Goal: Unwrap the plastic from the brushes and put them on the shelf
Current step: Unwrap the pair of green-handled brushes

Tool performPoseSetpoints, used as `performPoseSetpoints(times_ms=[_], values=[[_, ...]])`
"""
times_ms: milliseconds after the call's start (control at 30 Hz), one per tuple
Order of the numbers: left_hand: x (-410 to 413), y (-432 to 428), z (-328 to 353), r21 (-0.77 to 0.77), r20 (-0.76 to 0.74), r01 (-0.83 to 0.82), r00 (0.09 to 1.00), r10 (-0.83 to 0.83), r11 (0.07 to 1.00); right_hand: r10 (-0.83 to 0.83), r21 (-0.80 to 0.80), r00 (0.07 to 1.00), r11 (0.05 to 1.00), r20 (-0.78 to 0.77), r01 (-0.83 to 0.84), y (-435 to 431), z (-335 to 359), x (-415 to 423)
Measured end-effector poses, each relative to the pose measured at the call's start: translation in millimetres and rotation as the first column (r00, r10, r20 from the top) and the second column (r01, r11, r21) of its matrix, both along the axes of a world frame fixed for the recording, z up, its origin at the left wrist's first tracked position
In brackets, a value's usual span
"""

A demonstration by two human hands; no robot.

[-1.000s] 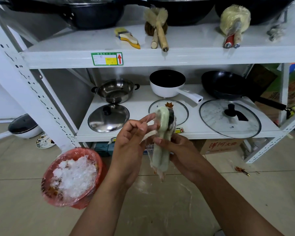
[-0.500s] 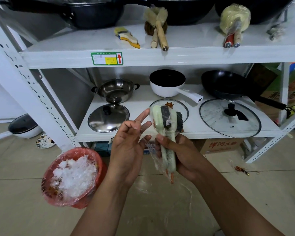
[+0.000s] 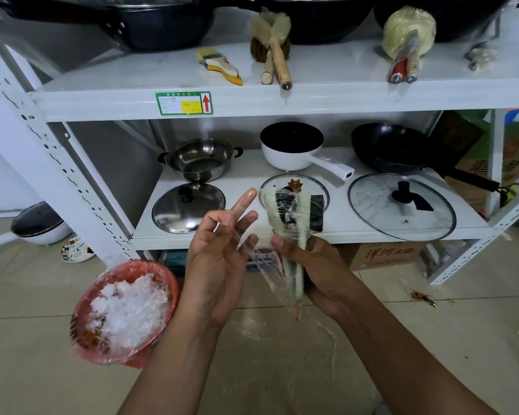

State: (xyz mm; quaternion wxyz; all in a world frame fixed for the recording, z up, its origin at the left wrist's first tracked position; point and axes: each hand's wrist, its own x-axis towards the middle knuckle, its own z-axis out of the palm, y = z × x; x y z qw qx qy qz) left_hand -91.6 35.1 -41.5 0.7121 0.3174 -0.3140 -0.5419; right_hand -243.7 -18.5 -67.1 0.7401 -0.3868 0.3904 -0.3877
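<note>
Two hands work clear plastic off a pale green brush in front of a white shelf.

The right hand (image 3: 318, 265) is closed around the handle of the pale green brush (image 3: 297, 223), holding it upright with its dark head up, just right of the left hand (image 3: 219, 265). The left hand is spread open, fingers splayed, with a sheet of plastic wrap (image 3: 262, 259) stretched from its fingertips to the brush handle. Above both hands, on the upper shelf (image 3: 162, 82), lie a yellow paintbrush (image 3: 219, 65), wooden-handled brushes (image 3: 273, 46) and a still-wrapped pair of brushes (image 3: 408, 43). Below and left of the left hand sits a red bin (image 3: 123, 313) filled with crumpled plastic.
</note>
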Motion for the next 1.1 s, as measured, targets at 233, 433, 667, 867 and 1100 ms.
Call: performPoseSetpoints(times_ms=[233, 433, 667, 867, 1100], values=[[6, -2, -2, 0.077, 0.017, -0.073, 0.997, 0.072, 0.994, 0.077, 0.178, 0.965, 0.976, 0.25, -0.124, 3, 8, -6], [10, -6, -4, 0.061, -0.084, -0.074, 0.993, 0.079, 0.995, 0.048, 0.086, 0.971, 0.994, 0.236, -0.07, 0, 4, -2], [12, -7, -4, 0.109, -0.102, -0.149, 0.982, 0.16, 0.983, -0.045, 0.055, 0.985, 0.998, 0.164, 0.037, -5, -1, -5], [15, -12, -14, 0.275, 0.114, -0.287, 0.957, 0.266, 0.918, -0.056, 0.039, 0.988, 0.998, 0.143, 0.05, -6, 1, -7], [11, -7, -23, 0.603, 0.132, -0.152, 0.987, 0.091, 0.783, -0.051, 0.021, 0.977, 0.999, 0.207, 0.048, -7, 3, -7]])
